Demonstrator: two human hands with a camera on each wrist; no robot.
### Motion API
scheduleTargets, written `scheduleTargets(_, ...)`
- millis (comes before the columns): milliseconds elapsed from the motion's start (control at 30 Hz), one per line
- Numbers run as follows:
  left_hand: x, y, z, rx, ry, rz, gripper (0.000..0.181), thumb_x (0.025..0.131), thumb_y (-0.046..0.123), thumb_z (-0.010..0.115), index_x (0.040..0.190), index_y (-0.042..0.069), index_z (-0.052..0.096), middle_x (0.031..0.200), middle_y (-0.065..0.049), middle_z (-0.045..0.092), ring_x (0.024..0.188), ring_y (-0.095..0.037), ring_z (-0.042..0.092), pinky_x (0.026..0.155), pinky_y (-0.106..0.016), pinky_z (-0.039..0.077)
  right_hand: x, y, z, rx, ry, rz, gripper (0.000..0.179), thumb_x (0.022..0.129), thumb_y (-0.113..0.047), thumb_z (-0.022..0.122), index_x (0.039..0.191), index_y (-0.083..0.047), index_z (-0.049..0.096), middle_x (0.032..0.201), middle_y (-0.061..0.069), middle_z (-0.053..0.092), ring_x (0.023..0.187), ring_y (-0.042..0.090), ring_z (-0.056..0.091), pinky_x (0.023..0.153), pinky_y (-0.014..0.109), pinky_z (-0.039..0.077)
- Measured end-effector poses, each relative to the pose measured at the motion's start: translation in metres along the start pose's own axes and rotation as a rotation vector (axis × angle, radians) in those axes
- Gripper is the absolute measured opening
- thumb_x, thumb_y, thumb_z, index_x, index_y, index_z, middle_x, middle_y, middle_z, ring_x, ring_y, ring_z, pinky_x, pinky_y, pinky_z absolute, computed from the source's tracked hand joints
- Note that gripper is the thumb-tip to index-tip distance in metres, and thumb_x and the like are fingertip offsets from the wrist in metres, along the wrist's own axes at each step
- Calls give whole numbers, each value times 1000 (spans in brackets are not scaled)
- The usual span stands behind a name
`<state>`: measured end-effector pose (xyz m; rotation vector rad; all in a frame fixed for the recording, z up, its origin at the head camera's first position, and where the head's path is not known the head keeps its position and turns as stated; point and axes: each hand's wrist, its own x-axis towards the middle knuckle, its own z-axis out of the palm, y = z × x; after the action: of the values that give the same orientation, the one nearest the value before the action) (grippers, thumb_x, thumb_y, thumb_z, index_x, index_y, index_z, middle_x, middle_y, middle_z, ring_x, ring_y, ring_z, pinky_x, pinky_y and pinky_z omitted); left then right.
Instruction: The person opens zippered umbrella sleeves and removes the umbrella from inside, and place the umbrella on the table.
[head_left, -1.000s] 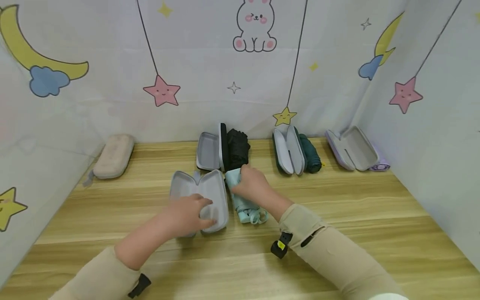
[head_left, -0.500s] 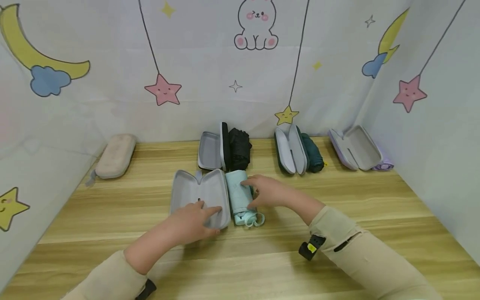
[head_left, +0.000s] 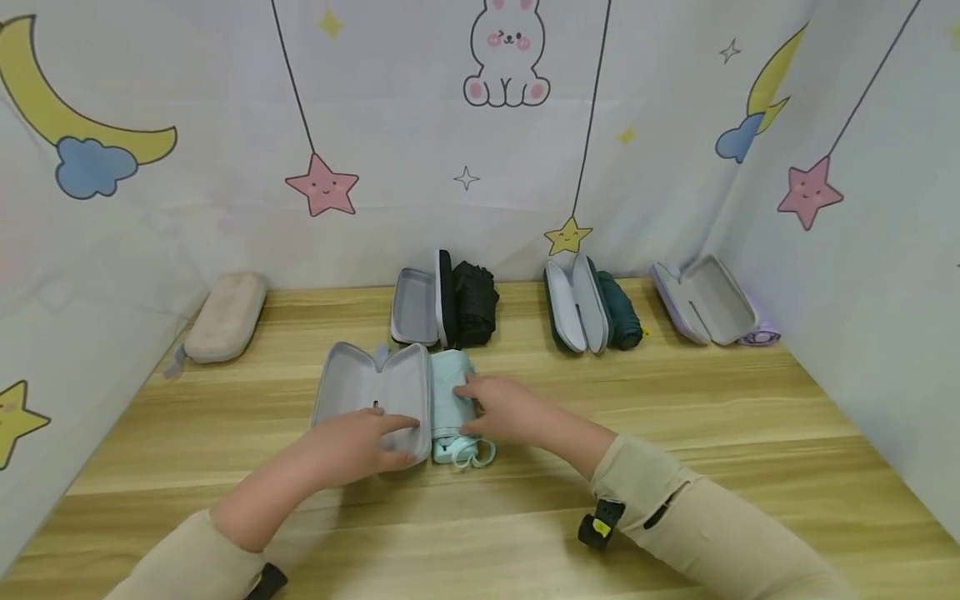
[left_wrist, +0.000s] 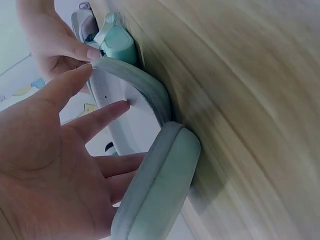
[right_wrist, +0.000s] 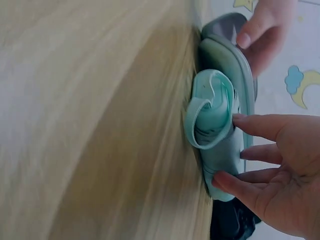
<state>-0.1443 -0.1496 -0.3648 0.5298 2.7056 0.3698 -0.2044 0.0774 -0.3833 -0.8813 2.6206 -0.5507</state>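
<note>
A mint-green hard case (left_wrist: 167, 187) lies spread open on the table, its grey lining (head_left: 401, 379) facing up. My left hand (head_left: 352, 450) reaches over its near part; in the left wrist view the fingers extend into the case, some hidden behind one half. Right up against the case lies a folded mint umbrella (head_left: 452, 387), its handle and wrist loop (right_wrist: 197, 120) towards me. My right hand (head_left: 502, 408) rests its fingertips on the umbrella's right side, fingers extended rather than wrapped round it.
Behind stand an open black case (head_left: 446, 298) with a black folded umbrella (head_left: 475, 304), an open dark green case (head_left: 577, 304) with a green umbrella (head_left: 619, 310), and an open lilac case (head_left: 708, 300) with a lilac umbrella (head_left: 761, 333). A closed beige case (head_left: 227, 317) lies back left.
The right hand has come off the umbrella's far end to its right side. Over the last half second, the case and umbrella have shifted left together, with both hands.
</note>
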Motion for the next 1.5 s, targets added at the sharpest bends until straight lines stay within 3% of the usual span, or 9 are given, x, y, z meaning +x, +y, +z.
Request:
scheduleTargets(233, -14, -23, -4, -50, 35, -30, 57, 88, 54, 65, 133, 19, 60, 128, -37, 49, 112, -50, 53, 82, -58, 48, 10, -27, 16, -117, 6, -43, 54, 96, -28, 64, 143, -4, 48, 152, 20, 33, 141, 28, 31, 109, 35, 33)
scheduleTargets(533, -23, -53, -13, -117, 82, 55, 51, 85, 41, 74, 123, 11, 61, 101, -13, 67, 91, -27, 62, 77, -47, 49, 26, -59, 35, -16, 148, -25, 60, 91, -26, 71, 141, -2, 50, 144, 23, 36, 120, 26, 52, 91, 27, 47)
scheduleTargets(667, -26, -62, -15, -131, 84, 43, 52, 84, 39, 75, 124, 10, 59, 107, -17, 66, 98, -33, 62, 81, -51, 48, 36, -68, 39, 11, 185, -12, 52, 89, -25, 74, 133, -3, 58, 135, 19, 46, 117, 24, 52, 90, 26, 47)
scheduleTargets(767, -28, -67, -17, -136, 81, 14, 53, 84, 38, 76, 124, 9, 57, 112, -21, 64, 102, -37, 61, 83, -54, 47, 45, -73, 39, 41, 133, -9, 49, 87, -30, 76, 128, -8, 61, 130, 14, 46, 105, 18, 56, 83, 23, 47)
scheduleTargets(867, -28, -73, -20, -154, 68, -19, 55, 85, 37, 75, 127, 7, 55, 114, -22, 63, 103, -38, 60, 83, -55, 47, 52, -78, 37, 67, 54, 1, 60, 80, -37, 81, 130, -13, 58, 133, 11, 40, 93, 12, 57, 75, 20, 47)
scheduleTargets(1000, -25, -85, -23, -195, 61, -35, 57, 89, 35, 72, 131, 2, 53, 116, -25, 62, 105, -41, 59, 83, -54, 47, 61, -86, 39, -17, 27, -11, 76, 75, -42, 84, 139, -15, 53, 142, 12, 35, 100, 12, 58, 78, 20, 47)
scheduleTargets(1200, -16, -101, -30, -183, 62, -29, 60, 94, 36, 64, 136, -4, 50, 127, -32, 55, 117, -52, 49, 91, -59, 43, 82, -91, 44, -169, 103, -27, 66, 83, -42, 77, 138, -13, 56, 149, 19, 33, 120, 20, 54, 87, 22, 48)
scheduleTargets(1333, -9, -113, -34, -205, 33, -30, 62, 97, 38, 59, 140, -6, 45, 138, -37, 42, 129, -58, 32, 97, -65, 34, 96, -93, 47, -212, 99, -2, 66, 86, -44, 73, 141, -13, 53, 150, 19, 29, 115, 18, 56, 86, 21, 48)
scheduleTargets(1500, 2, -127, -42, -224, 4, -23, 65, 100, 39, 54, 143, -7, 40, 143, -39, 33, 131, -60, 22, 100, -67, 30, 114, -95, 46, -274, 110, 13, 64, 88, -46, 70, 139, -11, 54, 144, 16, 34, 105, 13, 56, 79, 17, 48)
